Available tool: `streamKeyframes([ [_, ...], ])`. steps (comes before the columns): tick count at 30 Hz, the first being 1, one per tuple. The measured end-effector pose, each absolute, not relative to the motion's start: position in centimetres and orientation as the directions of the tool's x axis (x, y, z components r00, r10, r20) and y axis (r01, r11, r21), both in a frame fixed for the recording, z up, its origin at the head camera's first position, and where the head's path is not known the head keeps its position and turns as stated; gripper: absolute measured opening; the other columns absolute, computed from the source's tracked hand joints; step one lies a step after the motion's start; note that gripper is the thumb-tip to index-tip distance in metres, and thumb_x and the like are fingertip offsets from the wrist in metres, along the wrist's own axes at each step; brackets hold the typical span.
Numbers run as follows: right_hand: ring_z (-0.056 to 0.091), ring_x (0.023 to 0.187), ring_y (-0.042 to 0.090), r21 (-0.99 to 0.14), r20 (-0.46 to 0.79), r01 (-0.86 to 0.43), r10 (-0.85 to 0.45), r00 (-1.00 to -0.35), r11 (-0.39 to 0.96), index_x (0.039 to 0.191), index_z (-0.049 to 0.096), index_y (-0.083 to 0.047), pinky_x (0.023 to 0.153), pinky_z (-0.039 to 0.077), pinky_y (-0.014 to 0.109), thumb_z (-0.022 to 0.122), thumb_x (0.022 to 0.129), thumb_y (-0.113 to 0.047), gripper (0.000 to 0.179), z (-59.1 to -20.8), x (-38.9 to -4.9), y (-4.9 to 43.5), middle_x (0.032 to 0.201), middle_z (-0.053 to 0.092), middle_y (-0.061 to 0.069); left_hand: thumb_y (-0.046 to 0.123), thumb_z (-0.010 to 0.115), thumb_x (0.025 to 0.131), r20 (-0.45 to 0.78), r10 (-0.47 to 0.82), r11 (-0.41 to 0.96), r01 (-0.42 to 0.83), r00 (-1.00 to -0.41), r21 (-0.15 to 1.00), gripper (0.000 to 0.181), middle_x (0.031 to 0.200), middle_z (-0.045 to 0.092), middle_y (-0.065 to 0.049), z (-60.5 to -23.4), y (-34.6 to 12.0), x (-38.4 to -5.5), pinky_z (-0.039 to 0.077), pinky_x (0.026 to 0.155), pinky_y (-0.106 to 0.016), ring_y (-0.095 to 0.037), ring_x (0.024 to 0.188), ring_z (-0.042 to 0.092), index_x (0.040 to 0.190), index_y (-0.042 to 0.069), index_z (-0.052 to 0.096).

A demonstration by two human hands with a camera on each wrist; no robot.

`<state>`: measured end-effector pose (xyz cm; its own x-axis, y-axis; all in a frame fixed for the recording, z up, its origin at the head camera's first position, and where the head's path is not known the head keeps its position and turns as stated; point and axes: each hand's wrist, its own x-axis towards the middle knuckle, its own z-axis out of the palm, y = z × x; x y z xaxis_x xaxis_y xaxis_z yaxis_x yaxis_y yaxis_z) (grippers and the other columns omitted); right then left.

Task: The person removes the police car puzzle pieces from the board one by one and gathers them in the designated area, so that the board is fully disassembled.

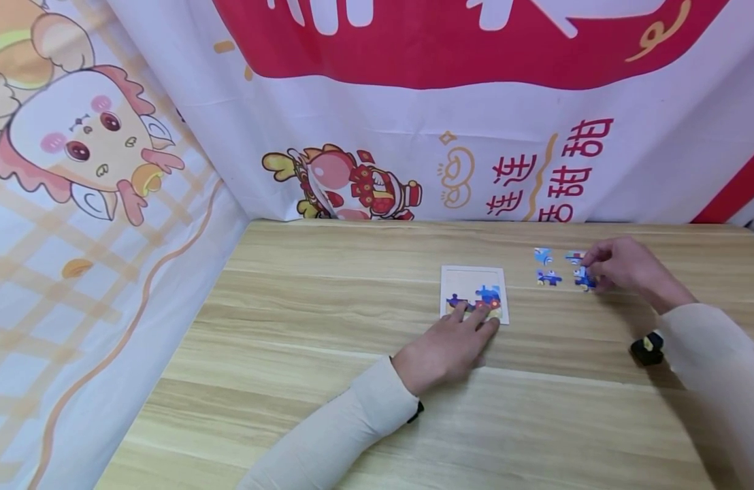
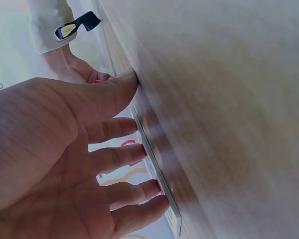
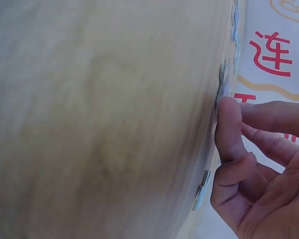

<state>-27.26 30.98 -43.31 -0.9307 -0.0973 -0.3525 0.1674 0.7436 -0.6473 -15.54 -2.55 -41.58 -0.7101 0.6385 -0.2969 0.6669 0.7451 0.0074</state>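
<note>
A square jigsaw puzzle tray [image 1: 443, 289] with a white border lies on the table, and colourful pieces [image 1: 488, 295] fill its lower part. My left hand [image 1: 447, 346] rests its fingertips on the tray's near edge, fingers spread and nearly straight. To the right lie several loose pieces, among them a light blue piece [image 1: 542, 256] and a blue and purple piece [image 1: 548, 278]. My right hand [image 1: 634, 269] pinches a dark blue puzzle piece [image 1: 583, 278] between thumb and index finger. In the right wrist view another piece [image 3: 202, 191] lies beneath the curled fingers.
The wood-grain table [image 1: 291, 327] reaches back to a printed white and red cloth [image 1: 414, 109]. Another printed cloth [image 1: 83, 286] hangs along the left side. A black strap device [image 1: 648, 348] shows at my right sleeve.
</note>
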Motion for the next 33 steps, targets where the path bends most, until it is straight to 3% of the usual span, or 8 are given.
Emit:
streamKeyframes([
  [25,0.063,0.083,0.026,-0.614,-0.331,0.115,-0.122,-0.936,0.781,0.12,0.063,0.01,0.067,0.058,0.033,0.057,0.101,0.0,0.021,-42.7,-27.0,30.1,0.103,0.067,0.022,0.036,0.057,0.108,-0.295,0.639,0.748,0.664,-0.71,0.022,0.06,0.171,0.033,-0.003,-41.6,-2.6,-15.5,0.04,0.124,-0.038,-0.033,0.156,0.037,0.162,0.02,0.038],
  [33,0.063,0.075,0.022,-0.601,-0.213,-0.046,-0.215,-0.953,0.798,0.111,0.07,0.004,0.059,0.051,0.03,0.065,0.099,-0.005,0.016,-42.0,-26.4,26.7,0.095,0.069,0.014,0.037,0.057,0.108,-0.299,0.638,0.748,0.664,-0.71,0.021,0.061,0.172,0.032,-0.004,-41.6,-2.7,-15.5,0.039,0.124,-0.038,-0.034,0.157,0.035,0.163,0.02,0.037],
])
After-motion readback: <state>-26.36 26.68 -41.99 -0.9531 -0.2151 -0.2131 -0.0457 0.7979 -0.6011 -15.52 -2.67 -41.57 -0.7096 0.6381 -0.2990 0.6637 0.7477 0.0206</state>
